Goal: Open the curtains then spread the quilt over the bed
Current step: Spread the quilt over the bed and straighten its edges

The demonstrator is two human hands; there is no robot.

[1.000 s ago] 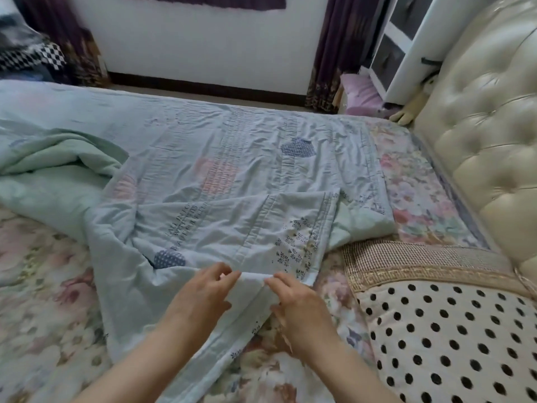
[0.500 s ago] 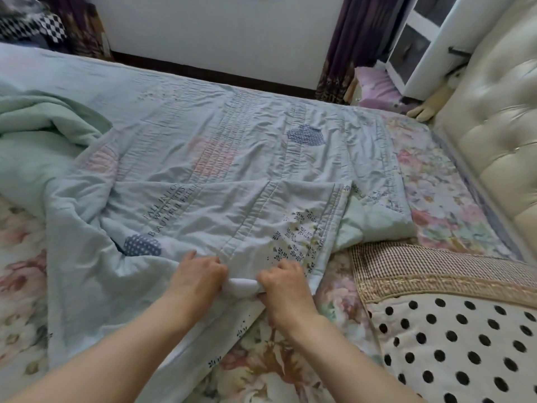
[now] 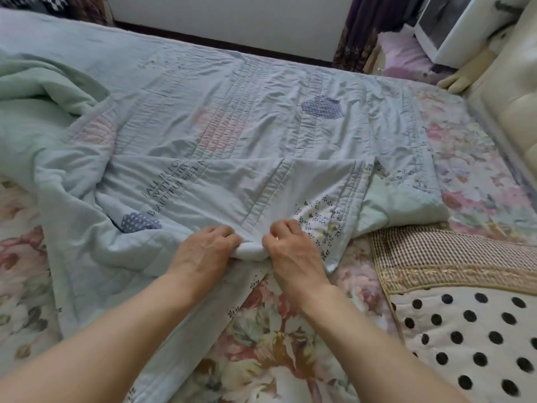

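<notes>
A pale blue quilt (image 3: 220, 117) with stitched patches and printed text lies rumpled across the bed, its near part folded over itself and its left side bunched up. My left hand (image 3: 205, 250) and my right hand (image 3: 292, 247) sit side by side, both closed on the quilt's near edge, with a small roll of fabric pinched between them. The floral bed sheet (image 3: 270, 344) shows beneath my arms. Dark purple curtains (image 3: 357, 30) hang at the far wall, only their lower part in view.
A polka-dot pillow (image 3: 470, 338) with a checked border lies at the right front. A cream tufted headboard (image 3: 514, 91) runs along the right. A white cabinet (image 3: 453, 27) and a pink cushion (image 3: 404, 53) stand at the far right corner.
Both hands have closed tighter on the quilt's near edge and bunched it into a small roll between them. The view has tilted down and closer to the bed.
</notes>
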